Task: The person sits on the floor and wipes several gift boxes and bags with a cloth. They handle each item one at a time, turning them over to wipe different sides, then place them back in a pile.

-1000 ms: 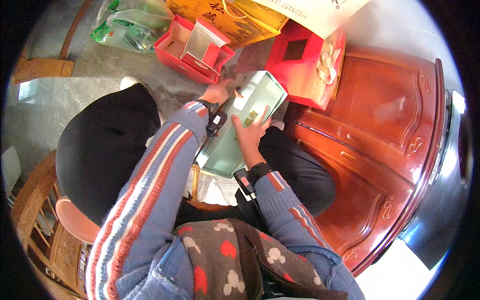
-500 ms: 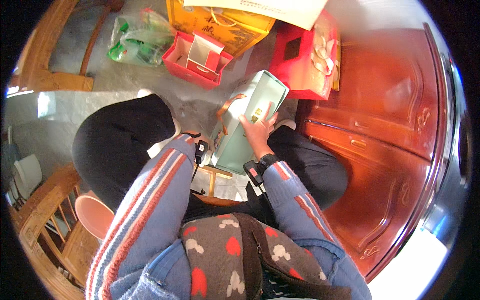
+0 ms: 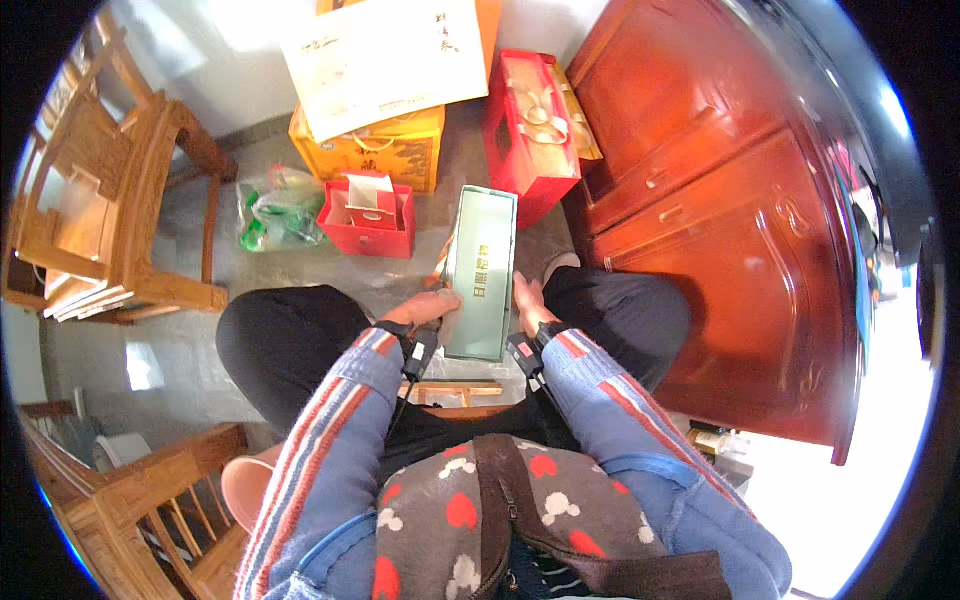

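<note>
Between my knees stands a long pale green gift box (image 3: pixel 481 325) with gold lettering on its upper face and an orange-brown ribbon (image 3: pixel 441 265) at its left side. My left hand (image 3: pixel 428 306) presses against the box's left edge, thumb near the top face and the other fingers partly hidden. Against the right side rests my right hand (image 3: pixel 529 298), its fingers bent along that wall. Together they hold the box from both sides. Just beyond it, to the left, sits an open red box (image 3: pixel 367 240) with a smaller red-and-white carton (image 3: pixel 372 205) inside.
A yellow gift bag (image 3: pixel 410 160) stands farther back under a large cream box (image 3: pixel 385 65). A red gift box with a bow (image 3: pixel 545 165) is beside the red-brown cabinet (image 3: pixel 720 260) on the right. Left lie a plastic bag (image 3: pixel 280 215) and a wooden chair (image 3: pixel 150 200).
The green box has turned from a rightward slant to nearly straight ahead. My right hand has moved off its top face to the right side; my left hand now shows at the left edge.
</note>
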`<move>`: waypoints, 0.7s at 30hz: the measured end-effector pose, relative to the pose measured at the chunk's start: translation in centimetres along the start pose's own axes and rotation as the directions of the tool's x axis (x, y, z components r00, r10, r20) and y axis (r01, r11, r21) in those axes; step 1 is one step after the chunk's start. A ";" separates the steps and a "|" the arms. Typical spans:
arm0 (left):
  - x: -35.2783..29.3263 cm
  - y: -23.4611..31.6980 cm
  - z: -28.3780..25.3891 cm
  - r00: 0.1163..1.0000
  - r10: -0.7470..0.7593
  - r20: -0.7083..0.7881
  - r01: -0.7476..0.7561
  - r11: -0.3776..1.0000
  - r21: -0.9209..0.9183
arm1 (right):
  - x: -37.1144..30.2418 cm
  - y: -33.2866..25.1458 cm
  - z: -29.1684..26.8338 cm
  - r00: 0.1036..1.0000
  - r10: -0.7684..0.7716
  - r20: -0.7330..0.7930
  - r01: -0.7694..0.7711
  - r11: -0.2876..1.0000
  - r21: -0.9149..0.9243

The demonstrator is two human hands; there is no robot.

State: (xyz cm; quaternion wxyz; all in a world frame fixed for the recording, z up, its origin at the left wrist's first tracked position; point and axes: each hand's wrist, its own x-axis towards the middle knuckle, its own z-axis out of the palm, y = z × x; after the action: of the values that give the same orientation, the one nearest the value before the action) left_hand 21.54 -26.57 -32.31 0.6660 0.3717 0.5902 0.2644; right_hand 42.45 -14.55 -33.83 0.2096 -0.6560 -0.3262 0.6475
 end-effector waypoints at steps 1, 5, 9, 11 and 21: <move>-0.3 0.8 0.1 1.000 -0.014 -0.024 0.017 0.991 0.130 | -1.0 0.3 -0.6 0.979 0.144 0.146 -0.158 0.983 0.092; -2.1 4.1 -0.2 0.997 -0.071 0.031 0.056 0.934 0.353 | -5.1 0.9 -2.4 0.867 0.317 0.385 -0.359 0.932 0.041; -3.8 7.2 -0.4 0.993 -0.095 -0.069 0.116 0.857 0.502 | -7.4 1.3 -2.6 0.832 0.352 0.428 -0.393 0.920 0.008; -4.6 8.2 -0.4 0.996 -0.050 -0.071 0.081 0.842 0.533 | -7.8 1.2 -2.3 0.826 0.359 0.434 -0.399 0.917 0.003; -4.0 9.9 0.8 0.996 -0.012 -0.087 0.077 0.603 0.794 | -5.8 0.2 -0.4 0.854 0.315 0.413 -0.387 0.917 0.101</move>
State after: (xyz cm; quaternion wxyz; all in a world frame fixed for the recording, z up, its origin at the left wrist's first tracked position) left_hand 22.50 -24.08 -22.00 0.4157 0.6044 0.6789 -0.0290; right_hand 43.20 -18.67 -29.78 0.0773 -0.5413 -0.1755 0.8187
